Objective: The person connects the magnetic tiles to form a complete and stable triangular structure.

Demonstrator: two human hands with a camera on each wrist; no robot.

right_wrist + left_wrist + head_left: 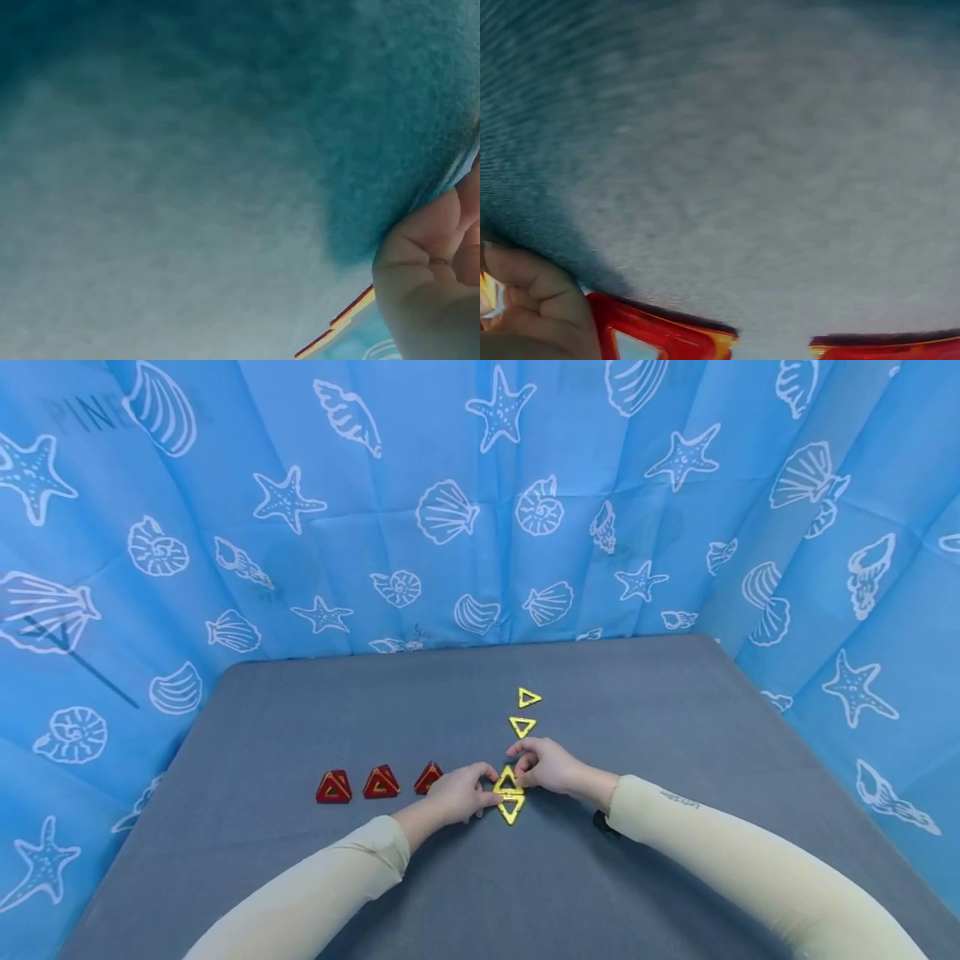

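Two yellow triangular tiles with open centres lie base to base. The upper tile [508, 770] points away from me, the lower tile [511, 817] toward me. My left hand [453, 795] is on their left, thumb at the seam and index finger by the upper tile's left side, pinching it. From the right, my right hand [553, 767] has bent fingers around that tile's right edge. In the left wrist view a bit of yellow tile [489, 291] shows by the curled fingers. The right wrist view shows the thumb side of the hand [431, 262]; its fingertips are cut off.
Three red triangular pieces stand in a row to the left: a left one [333, 787], a middle one [381, 782] and a right one [428, 777] partly behind my left hand. Two more yellow triangles [528, 697] [522, 727] lie farther back on the grey table [375, 710]. A blue shell-print curtain [465, 568] surrounds it.
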